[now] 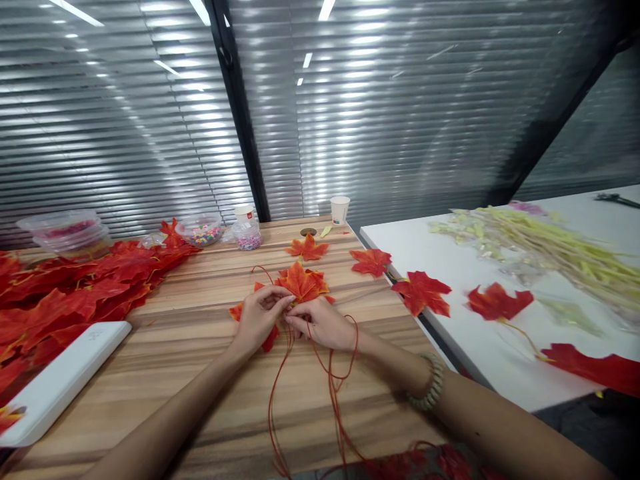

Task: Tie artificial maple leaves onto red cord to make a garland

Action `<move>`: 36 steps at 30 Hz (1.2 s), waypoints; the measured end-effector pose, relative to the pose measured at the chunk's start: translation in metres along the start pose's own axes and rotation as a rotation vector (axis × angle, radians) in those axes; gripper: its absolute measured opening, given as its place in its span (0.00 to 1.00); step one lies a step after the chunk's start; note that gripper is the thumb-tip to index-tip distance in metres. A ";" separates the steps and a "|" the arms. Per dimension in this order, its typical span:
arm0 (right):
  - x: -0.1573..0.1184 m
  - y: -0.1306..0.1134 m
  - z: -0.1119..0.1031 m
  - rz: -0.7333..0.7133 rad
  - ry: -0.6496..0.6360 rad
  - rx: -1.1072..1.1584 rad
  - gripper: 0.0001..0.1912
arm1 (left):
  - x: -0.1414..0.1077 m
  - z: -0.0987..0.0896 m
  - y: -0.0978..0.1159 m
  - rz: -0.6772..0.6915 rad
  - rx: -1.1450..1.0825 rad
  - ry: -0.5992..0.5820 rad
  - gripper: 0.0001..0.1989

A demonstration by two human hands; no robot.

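Wood-grain table [210, 280], orange leaf [301, 283]
Left hand [263, 317] and right hand [323, 323] pinch something indiscernible at the leaf's near edge; red cord [336, 403] below it

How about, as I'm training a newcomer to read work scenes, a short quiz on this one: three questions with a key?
1. On which side is the person's wristband worn: a) left, b) right?
2. True or false: the hands are far apart.
3. Fill in: the big pile of red leaves lies toward the wooden table's ___ side, as the person sees it.

Key: 1. b. 2. False: the left hand and right hand are close together by an orange leaf. 3. Left.
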State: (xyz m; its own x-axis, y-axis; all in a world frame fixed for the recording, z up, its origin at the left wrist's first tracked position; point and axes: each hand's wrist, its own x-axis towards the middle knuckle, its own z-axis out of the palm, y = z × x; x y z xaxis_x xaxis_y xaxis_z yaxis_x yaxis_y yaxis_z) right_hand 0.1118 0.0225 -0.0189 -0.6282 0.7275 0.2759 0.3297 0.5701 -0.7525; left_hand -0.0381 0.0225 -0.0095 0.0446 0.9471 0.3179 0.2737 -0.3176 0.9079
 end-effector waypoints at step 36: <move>0.001 -0.003 -0.001 -0.075 0.019 -0.108 0.11 | -0.001 0.000 -0.004 0.024 0.062 -0.121 0.06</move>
State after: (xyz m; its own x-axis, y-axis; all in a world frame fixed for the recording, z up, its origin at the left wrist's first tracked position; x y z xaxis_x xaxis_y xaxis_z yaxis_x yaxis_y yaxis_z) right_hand 0.1111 0.0215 -0.0154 -0.6409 0.6879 0.3406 0.3569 0.6599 -0.6612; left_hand -0.0396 0.0225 -0.0137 0.1666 0.9392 0.3001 0.3303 -0.3399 0.8805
